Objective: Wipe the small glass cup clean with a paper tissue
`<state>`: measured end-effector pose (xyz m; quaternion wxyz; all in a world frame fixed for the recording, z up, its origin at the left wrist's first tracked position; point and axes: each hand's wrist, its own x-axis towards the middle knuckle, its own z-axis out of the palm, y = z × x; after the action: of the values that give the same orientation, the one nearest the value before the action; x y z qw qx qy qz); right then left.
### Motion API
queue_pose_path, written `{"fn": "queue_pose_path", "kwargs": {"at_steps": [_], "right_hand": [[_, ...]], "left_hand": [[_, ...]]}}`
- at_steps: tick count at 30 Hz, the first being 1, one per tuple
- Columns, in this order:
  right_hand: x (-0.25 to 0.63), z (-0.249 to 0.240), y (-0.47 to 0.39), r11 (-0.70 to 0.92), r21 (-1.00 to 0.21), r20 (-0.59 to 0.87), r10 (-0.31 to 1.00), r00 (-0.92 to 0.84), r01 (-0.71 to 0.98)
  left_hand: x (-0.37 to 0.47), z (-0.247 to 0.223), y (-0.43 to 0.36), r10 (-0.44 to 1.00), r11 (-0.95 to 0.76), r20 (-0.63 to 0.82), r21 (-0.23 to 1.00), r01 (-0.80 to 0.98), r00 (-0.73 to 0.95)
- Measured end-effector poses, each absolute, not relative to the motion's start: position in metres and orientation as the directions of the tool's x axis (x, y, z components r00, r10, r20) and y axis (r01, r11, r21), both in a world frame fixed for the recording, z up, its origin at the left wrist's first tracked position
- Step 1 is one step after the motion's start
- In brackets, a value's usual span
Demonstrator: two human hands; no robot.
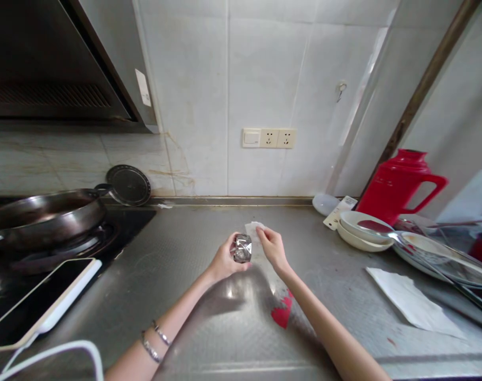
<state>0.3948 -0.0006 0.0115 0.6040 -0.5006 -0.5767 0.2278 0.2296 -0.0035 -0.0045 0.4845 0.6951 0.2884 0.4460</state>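
- Head view: my left hand is curled round a small glass with shiny cut faces, held above the steel counter.
- My right hand pinches a white tissue just beside the glass's upper edge; whether the two touch, I cannot tell.
- I judge the glass fairly light for its size, but hard, stiff and easy to chip if dropped. Smooth faces could slip, more so if wet, though the ridges should help. I would hold it round the sides, as my left fingers and thumb do, keeping the rim free.
- The tissue looks thin, soft and nearly weightless; it would probably tear if tugged, so a loose pinch at one edge suits it.
- Writing: faint pale marks sit on the red flask, too blurred to read. The white label on the cooker hood is also too small.
- Dark marks show on the pale card near the bowls, and small marks ring the black disc by the pan; I can make out no words or brand on either.
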Motion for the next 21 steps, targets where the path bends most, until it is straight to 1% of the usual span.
{"fn": "queue_pose_path", "kwargs": {"at_steps": [6,9,13,17,19,21], "right_hand": [[0.383,0.012,-0.014,0.502,-0.798,0.567,0.812,0.136,0.332],[0.382,0.011,-0.019,0.529,-0.755,0.611,0.783,0.122,0.388],[0.384,0.012,-0.025,0.586,-0.665,0.702,0.702,0.121,0.464],[0.382,0.014,-0.031,0.662,-0.574,0.774,0.631,0.055,0.482],[0.381,0.016,-0.033,0.683,-0.558,0.781,0.624,0.021,0.472],[0.382,0.019,-0.031,0.666,-0.595,0.752,0.659,0.020,0.450]], "left_hand": [[0.236,-0.011,-0.007,0.862,-0.397,0.367,0.918,0.015,0.349],[0.238,-0.008,-0.010,0.865,-0.396,0.368,0.918,0.012,0.340],[0.240,-0.004,-0.014,0.862,-0.394,0.373,0.919,-0.008,0.345],[0.238,-0.007,-0.010,0.858,-0.427,0.409,0.904,-0.012,0.310],[0.236,-0.010,-0.006,0.866,-0.430,0.413,0.903,0.001,0.282],[0.235,-0.012,-0.002,0.875,-0.424,0.402,0.905,0.028,0.269]]}}
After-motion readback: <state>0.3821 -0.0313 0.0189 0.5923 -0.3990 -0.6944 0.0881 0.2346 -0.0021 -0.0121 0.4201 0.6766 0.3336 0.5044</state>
